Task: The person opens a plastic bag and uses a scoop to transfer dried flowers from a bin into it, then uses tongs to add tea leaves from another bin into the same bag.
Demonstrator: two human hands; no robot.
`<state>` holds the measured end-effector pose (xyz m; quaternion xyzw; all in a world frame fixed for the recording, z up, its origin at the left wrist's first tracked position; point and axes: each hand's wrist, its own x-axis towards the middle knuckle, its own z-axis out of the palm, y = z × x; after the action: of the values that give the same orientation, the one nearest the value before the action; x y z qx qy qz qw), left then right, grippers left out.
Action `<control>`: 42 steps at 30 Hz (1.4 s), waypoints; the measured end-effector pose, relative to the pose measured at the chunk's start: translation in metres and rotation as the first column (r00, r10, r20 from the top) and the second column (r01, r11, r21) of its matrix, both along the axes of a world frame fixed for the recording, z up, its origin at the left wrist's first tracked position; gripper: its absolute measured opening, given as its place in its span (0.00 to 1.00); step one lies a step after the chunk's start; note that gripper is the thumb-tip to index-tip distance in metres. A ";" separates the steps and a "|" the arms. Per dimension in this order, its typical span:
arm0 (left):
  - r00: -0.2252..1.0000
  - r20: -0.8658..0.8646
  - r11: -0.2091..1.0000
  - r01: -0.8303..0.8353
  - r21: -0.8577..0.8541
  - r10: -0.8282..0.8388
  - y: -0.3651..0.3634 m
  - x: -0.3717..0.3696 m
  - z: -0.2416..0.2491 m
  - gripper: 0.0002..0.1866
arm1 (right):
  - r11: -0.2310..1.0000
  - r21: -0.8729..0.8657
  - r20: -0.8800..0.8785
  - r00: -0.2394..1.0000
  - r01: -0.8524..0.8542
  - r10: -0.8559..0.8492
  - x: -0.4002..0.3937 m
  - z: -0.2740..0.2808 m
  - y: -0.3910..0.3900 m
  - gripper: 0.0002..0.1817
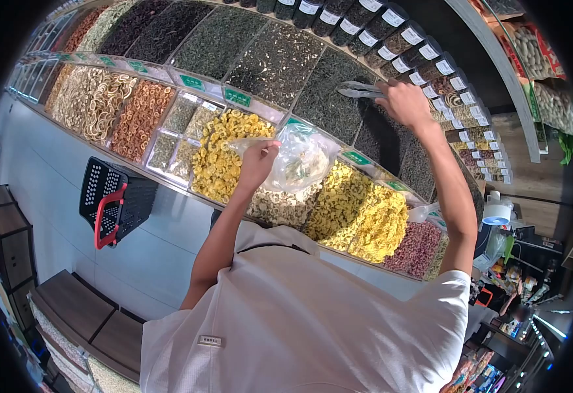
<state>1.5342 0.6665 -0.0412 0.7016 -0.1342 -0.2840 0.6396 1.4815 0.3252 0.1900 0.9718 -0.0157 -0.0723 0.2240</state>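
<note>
My left hand (257, 162) grips the top of a clear plastic bag (299, 160) with some light dried bits inside. It hangs above bins of yellow dried flowers (224, 154) and pale dried slices (280, 206). My right hand (404, 101) reaches farther out and holds metal tongs (359, 90). The tong tips are over a bin of dark green tea leaves (329, 98).
Sloped display bins hold dried fruit slices (139, 118), dark teas (267, 62), yellow flowers (371, 219) and pink buds (417, 249). Labelled jars (424, 65) line the shelf behind. A black basket with a red handle (113, 200) hangs on the counter front. A cluttered desk (515, 275) stands at the right.
</note>
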 end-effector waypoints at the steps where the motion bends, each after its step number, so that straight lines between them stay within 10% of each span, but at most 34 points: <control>1: 0.995 0.102 0.999 -0.010 0.044 0.006 -0.002 0.000 0.001 0.12 | 1.000 0.000 0.000 1.000 0.000 0.000 -0.001 0.003 -0.001 0.20; 10: 0.763 0.645 0.972 -0.112 0.207 -0.049 0.003 -0.015 0.023 0.20 | 0.996 0.015 0.010 0.996 0.086 -0.086 -0.009 0.012 -0.006 0.23; 16: 0.719 0.628 0.918 0.038 0.395 -0.300 0.011 -0.018 0.027 0.14 | 0.996 0.068 0.078 0.995 0.060 -0.065 -0.015 0.016 -0.014 0.24; 42: 0.932 0.356 0.998 0.053 0.046 -0.066 -0.008 0.016 -0.017 0.16 | 0.990 0.137 0.071 0.997 -0.031 0.021 -0.070 0.041 0.066 0.25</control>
<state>1.5505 0.6582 -0.0584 0.7484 -0.2642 -0.1735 0.5832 1.4113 0.3911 0.2305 0.9870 -0.0056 -0.0366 0.1567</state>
